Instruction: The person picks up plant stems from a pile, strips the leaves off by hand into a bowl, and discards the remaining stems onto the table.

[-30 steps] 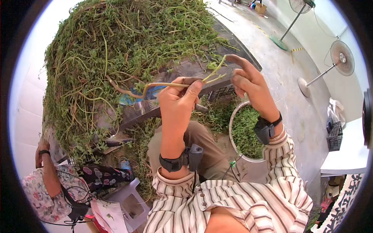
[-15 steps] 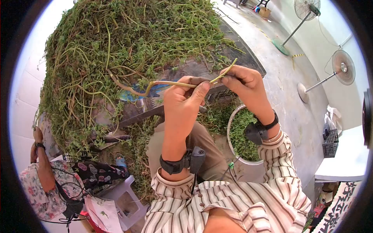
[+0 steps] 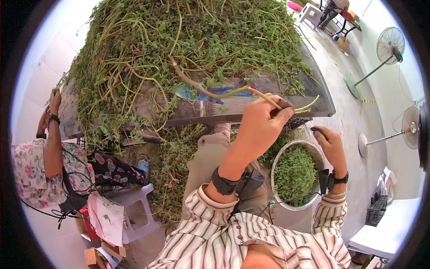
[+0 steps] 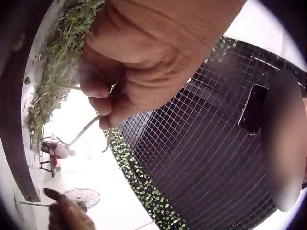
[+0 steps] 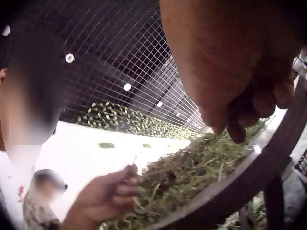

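Observation:
My left hand (image 3: 264,127) pinches a long pale-green plant stem (image 3: 230,93) between thumb and fingers, over the table's front edge. The stem runs left to a brown woody end lying by the pile; a short forked green tip (image 3: 309,106) sticks out past the fingertips. In the left wrist view the thumb and fingertips meet on the stem (image 4: 86,130). My right hand (image 3: 331,145) is apart from it, lower and to the right, beside a round tub (image 3: 274,168) of green shoots (image 3: 295,172). Its fingers bend loosely, with nothing visible in them.
A big heap of leafy stems (image 3: 201,49) covers much of the dark table (image 3: 313,105). More greens lie on the floor beneath. At left another person (image 3: 53,157) works at the heap near a plastic stool (image 3: 139,210). Standing fans (image 3: 390,45) and a white table (image 3: 380,235) are at right.
Half a second ago both hands met at the stem's forked tip; now the right hand has dropped away toward the tub. The left hand keeps the stem, whose tip has fewer branches. The view has shifted.

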A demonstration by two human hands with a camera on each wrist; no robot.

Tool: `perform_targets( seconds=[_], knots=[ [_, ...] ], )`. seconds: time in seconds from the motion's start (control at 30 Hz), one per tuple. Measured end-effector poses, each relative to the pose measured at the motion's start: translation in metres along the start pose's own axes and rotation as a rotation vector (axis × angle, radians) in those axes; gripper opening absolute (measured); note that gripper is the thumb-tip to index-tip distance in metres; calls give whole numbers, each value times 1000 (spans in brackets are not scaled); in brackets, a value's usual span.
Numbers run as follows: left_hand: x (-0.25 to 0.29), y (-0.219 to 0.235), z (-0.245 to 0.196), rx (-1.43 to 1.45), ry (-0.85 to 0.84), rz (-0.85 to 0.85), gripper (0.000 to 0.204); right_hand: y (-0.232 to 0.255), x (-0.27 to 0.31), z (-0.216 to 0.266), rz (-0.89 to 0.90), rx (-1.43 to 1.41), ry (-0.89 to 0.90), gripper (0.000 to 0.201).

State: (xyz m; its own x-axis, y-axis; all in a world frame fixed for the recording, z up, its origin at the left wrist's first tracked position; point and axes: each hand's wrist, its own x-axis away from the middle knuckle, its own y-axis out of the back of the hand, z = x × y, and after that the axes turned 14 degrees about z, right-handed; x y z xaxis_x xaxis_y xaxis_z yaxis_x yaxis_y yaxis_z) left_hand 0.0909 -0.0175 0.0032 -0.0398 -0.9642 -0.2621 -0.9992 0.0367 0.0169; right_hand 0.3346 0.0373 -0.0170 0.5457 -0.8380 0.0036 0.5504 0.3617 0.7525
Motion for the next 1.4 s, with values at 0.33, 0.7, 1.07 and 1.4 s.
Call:
perform_targets(
  seconds=[0.33,0.7,1.07,1.4],
  knots=[
    [-2,-9,8,-409,-66,96,15,19,-37,103,-15,-97,319,15],
    [-2,-3,3,-423,-24,-4,24,3,-87,132,148,19,563,20],
    [-8,16,14,1141,-173,-81,24,15,-64,119,75,-56,345,16],
    [-5,13,10,869,-134,-179,23,19,-91,72,66,570,328,16]
  ],
)
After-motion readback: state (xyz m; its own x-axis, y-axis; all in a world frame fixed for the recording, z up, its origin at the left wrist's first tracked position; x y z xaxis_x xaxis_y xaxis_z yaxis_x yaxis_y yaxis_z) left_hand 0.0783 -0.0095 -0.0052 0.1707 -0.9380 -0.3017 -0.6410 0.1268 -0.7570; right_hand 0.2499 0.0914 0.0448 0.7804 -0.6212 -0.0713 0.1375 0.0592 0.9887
